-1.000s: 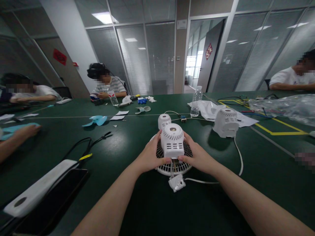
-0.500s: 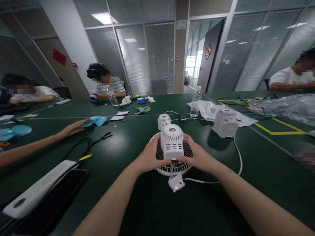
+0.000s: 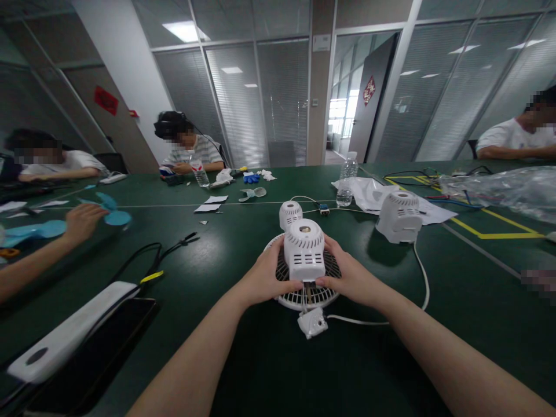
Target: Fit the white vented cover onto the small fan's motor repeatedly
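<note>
Between my two hands is a white vented motor housing (image 3: pixel 305 249) of a small fan, gripped from both sides. My left hand (image 3: pixel 266 275) wraps its left side, thumb along the lower front edge. On the opposite side my right hand (image 3: pixel 350 277) holds it the same way. Beneath it lies a round white fan grille (image 3: pixel 289 301), partly hidden by the housing and my hands. A small white part (image 3: pixel 313 323) with a cable sits at the grille's near edge. Just behind stands a smaller white vented housing (image 3: pixel 291 214).
Another white housing (image 3: pixel 398 217) with a cable stands to the right, by a clear bottle (image 3: pixel 347 179) and crumpled white sheeting (image 3: pixel 365 191). At left are a white power bank-like bar (image 3: pixel 72 333), a dark phone (image 3: pixel 95 353) and cables. A co-worker's hand (image 3: pixel 84 223) holds blue fan blades (image 3: pixel 113 211).
The co-worker's hand at left has taken hold of the blue fan blades and drawn them leftward. My hands and the housing have stayed in place.
</note>
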Demonstrator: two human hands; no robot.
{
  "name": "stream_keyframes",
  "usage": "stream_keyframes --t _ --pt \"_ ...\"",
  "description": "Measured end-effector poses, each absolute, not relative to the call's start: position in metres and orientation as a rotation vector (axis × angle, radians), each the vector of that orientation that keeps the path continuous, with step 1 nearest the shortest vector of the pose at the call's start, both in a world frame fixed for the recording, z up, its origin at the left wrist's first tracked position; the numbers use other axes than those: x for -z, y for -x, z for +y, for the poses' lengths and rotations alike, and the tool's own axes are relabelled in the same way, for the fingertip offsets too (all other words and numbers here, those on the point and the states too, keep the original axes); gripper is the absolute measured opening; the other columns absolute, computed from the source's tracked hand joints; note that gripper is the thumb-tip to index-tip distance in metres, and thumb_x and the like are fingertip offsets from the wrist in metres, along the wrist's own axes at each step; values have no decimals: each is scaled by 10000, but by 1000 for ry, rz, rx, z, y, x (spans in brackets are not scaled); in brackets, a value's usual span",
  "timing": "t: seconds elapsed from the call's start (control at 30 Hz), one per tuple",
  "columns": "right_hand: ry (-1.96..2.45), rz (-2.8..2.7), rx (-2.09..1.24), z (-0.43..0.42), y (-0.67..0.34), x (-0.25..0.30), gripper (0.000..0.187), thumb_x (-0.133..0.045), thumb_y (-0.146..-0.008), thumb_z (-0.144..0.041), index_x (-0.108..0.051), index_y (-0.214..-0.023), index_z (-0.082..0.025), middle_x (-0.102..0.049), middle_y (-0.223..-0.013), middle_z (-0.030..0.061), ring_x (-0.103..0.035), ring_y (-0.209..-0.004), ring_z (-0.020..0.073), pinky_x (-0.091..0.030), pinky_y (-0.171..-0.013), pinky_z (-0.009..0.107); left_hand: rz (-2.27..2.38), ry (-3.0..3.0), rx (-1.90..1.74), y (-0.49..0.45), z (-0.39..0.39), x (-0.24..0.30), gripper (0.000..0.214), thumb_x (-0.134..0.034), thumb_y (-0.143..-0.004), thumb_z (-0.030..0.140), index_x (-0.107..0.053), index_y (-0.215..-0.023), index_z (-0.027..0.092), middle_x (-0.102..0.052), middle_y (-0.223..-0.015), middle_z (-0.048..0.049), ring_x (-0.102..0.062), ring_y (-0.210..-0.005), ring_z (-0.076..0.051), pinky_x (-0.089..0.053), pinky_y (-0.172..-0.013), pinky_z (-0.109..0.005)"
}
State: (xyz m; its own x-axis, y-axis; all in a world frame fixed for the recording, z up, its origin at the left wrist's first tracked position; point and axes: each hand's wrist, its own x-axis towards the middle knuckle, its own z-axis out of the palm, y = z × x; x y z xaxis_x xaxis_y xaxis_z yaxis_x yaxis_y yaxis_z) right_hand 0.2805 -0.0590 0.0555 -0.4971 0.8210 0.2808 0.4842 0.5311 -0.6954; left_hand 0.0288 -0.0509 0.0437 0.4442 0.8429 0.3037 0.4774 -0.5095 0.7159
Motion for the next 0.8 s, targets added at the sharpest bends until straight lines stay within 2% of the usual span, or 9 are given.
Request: stream_keyframes --t 0.1,0.23,0.43,0.57,0.67,0.8 --pt "1065 -2177 -709 -59 -279 -56 1000 -733 -808 -352 -69 -1554 -293 -339 -1576 104 -375 -1420 319 -315 -1153 597 1133 -2135 -887 -30 -52 -44 1082 -814 -653 473 -209 -1511 211 -349 -1531 -177 -358 -1394 -399 -265 -1144 -632" --pt "1079 -2165 -708 -59 -279 -56 982 -724 -816 -352 -75 -1552 -321 -281 -1605 85 -367 -1425 321 -311 -1153 602 1132 -2128 -881 -31 -52 -45 1074 -800 -670 481 -200 -1519 213 -342 -1537 -176 -356 -1395 -400 -267 -1143 -629" --pt "1087 -2154 -787 -59 -282 -56 993 -738 -806 -375 -86 -1549 -277 -397 -1543 119 -419 -1395 306 -337 -1147 582 1105 -2142 -854 -29 -53 -49 1045 -793 -669 484 -232 -1511 223 -354 -1533 -163 -360 -1392 -396 -282 -1138 -626" --pt "1098 -2155 -778 -59 -283 -56 999 -747 -794 -389 -98 -1544 -273 -377 -1554 119 -385 -1418 302 -316 -1162 571 1104 -2150 -830 -28 -54 -50 1059 -793 -668 491 -220 -1519 230 -331 -1546 -164 -341 -1405 -400 -263 -1142 -641" --pt "1085 -2163 -761 -59 -282 -56 992 -741 -798 -390 -97 -1543 -277 -355 -1567 113 -374 -1424 298 -311 -1166 560 1087 -2189 -830 -26 -52 -48 1055 -788 -678 518 -215 -1519 239 -309 -1558 -150 -313 -1423 -381 -262 -1159 -611" --pt "1074 -2161 -717 -61 -280 -57 979 -732 -802 -394 -104 -1543 -274 -348 -1568 115 -379 -1419 310 -316 -1159 568 1080 -2205 -797 -22 -47 -43 984 -722 -743 549 -207 -1529 257 -259 -1578 -133 -264 -1445 -379 -247 -1172 -606"
